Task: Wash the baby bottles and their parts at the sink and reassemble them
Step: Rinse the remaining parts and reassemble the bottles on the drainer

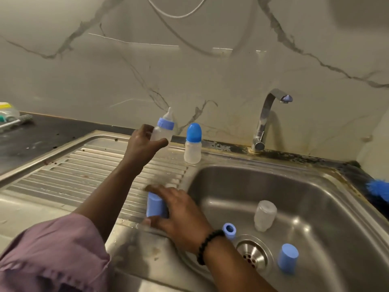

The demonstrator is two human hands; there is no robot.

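Reaching far over the ribbed draining board [88, 175], our left hand [143, 144] grips an uncapped bottle [162, 131] near the back edge of the sink unit; the fingers and the thumb are curled round its cloudy body. This bottle has a blue ring and a clear teat on top, and it leans a little to the right. We cannot tell if its base touches the steel.

Just beside it, to the right, a capped bottle [192, 144] stands upright on the rim, with a blue dome cap on it. The two bottles are near but do not touch.

Our right hand [179, 211] is lower, at the border between the draining board and the basin [315, 197]. It holds a blue cap [156, 205] between the thumb and the curled fingers. A black bead bracelet [207, 245] is on this wrist.

Inside the basin we see three loose parts: a cloudy bottle body [265, 216], a blue ring [229, 230] just beside the drain [252, 256], and a second blue cap [288, 259] at the right of the drain. They lie apart from each other.

The tap [267, 121] stands behind the basin, and no water runs from it. On the dark table [42, 135] at far left lie a brush [19, 121] and a plastic container [8, 112].
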